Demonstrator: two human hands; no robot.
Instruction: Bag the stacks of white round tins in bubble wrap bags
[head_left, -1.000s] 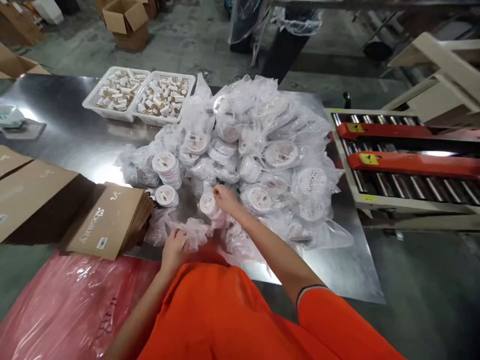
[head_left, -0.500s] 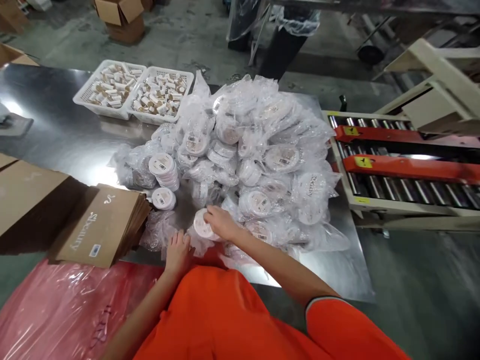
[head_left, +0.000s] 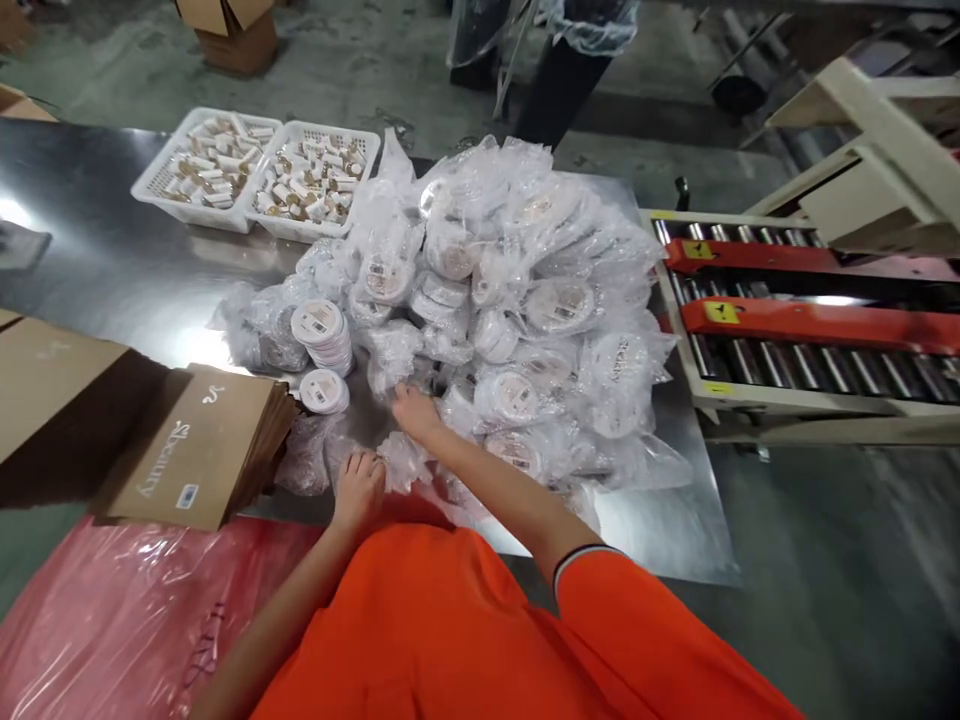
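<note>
My right hand (head_left: 414, 410) reaches to the near edge of a large heap of clear plastic bags (head_left: 517, 300) holding round white items; its fingers are bent against a bag, and its grip is unclear. Closer to my body, my left hand (head_left: 360, 485) rests with curled fingers at a crumpled clear bag (head_left: 405, 462); what lies under the fingers is hidden. To the left of the heap stands a tall stack of round white labelled items (head_left: 322, 330), with a shorter stack (head_left: 324, 391) in front of it.
Two white baskets (head_left: 311, 180) of small white-and-brown pieces stand at the table's back. Flat brown boxes (head_left: 199, 450) lie at the left beside a larger carton (head_left: 60, 400), with pink plastic (head_left: 150, 610) below. A roller conveyor (head_left: 810, 320) adjoins the right.
My right hand has moved up and away from my body, off the round white item it was touching; that item is no longer visible there. My left hand stays nearly in place.
</note>
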